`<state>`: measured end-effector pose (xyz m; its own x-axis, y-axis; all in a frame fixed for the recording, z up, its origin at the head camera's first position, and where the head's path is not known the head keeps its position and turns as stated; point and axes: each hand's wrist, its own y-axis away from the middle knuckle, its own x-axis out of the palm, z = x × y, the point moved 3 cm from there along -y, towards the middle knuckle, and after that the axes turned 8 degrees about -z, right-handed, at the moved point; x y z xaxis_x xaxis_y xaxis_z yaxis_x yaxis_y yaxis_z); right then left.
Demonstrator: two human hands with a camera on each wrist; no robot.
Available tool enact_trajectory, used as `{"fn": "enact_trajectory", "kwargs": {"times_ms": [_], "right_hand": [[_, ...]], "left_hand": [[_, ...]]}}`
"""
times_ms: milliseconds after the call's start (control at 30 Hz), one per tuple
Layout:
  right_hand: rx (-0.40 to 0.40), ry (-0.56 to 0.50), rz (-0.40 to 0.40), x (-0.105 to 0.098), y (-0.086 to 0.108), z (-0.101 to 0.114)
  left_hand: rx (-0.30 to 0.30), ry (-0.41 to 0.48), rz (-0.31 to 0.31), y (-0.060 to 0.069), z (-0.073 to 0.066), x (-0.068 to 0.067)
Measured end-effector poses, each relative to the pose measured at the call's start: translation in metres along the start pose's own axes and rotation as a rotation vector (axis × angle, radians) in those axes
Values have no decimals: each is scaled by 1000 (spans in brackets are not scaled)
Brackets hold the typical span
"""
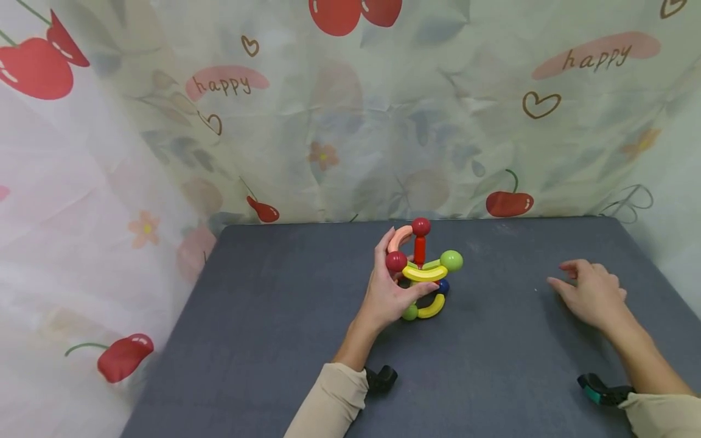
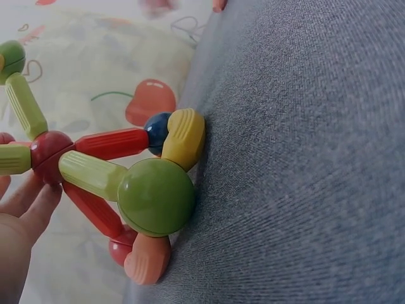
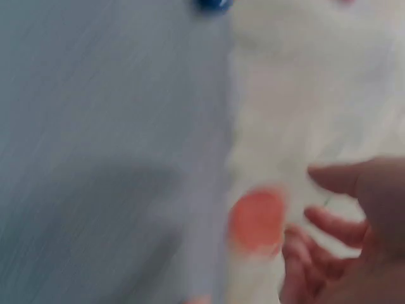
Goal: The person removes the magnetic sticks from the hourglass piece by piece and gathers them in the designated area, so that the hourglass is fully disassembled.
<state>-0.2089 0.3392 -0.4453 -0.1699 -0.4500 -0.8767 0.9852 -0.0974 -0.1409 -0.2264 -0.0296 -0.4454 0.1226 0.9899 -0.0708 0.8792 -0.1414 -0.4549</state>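
In the head view my left hand [image 1: 385, 297] holds a magnetic ball-and-rod structure [image 1: 425, 275], thumb in front and fingers on its far left side. It has a red ball [image 1: 421, 227] on top, a green ball [image 1: 451, 261] at the right, and curved yellow and pink rods. The left wrist view shows its lower green ball [image 2: 157, 197], a blue ball [image 2: 156, 131] and straight green and red rods; the base appears to rest on the table. Well to the right, my right hand [image 1: 592, 295] hovers over the table with loosely bent fingers, holding nothing.
The dark grey table [image 1: 263, 316] reaches back to a patterned curtain [image 1: 378, 121] with cherries and hearts. A thin cord [image 1: 630, 204] hangs by the far right corner. Each wrist wears a black camera mount, the left one [image 1: 381, 379] close above the table.
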Motion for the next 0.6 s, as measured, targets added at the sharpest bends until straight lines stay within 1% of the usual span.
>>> {"fn": "enact_trajectory", "kwargs": {"times_ms": [33, 100, 200, 267, 300, 367, 400, 500, 600], "right_hand": [[-37, -41, -9, -2, 0, 18], [-146, -156, -11, -6, 2, 57], [-303, -350, 26, -10, 9, 112], [-425, -444, 35, -8, 13, 138], [-483, -474, 36, -5, 14, 148], [-576, -490, 28, 1, 14, 163], [-602, -485, 11, 4, 13, 168], [-621, -471, -8, 12, 9, 176], [-609, -483, 5, 15, 3, 180]], "left_hand": [[-4, 1, 0, 0, 0, 0], [-9, -2, -1, 1, 0, 1], [-7, 5, -4, 0, 0, 0], [-7, 7, -3, 0, 0, 0], [-8, 9, 0, 0, 0, 0], [-13, 8, 9, 1, 0, 0], [-14, 13, 14, 1, 0, 1], [-13, 29, 24, 2, 0, 2], [-16, 55, 19, 1, -1, 1]]}}
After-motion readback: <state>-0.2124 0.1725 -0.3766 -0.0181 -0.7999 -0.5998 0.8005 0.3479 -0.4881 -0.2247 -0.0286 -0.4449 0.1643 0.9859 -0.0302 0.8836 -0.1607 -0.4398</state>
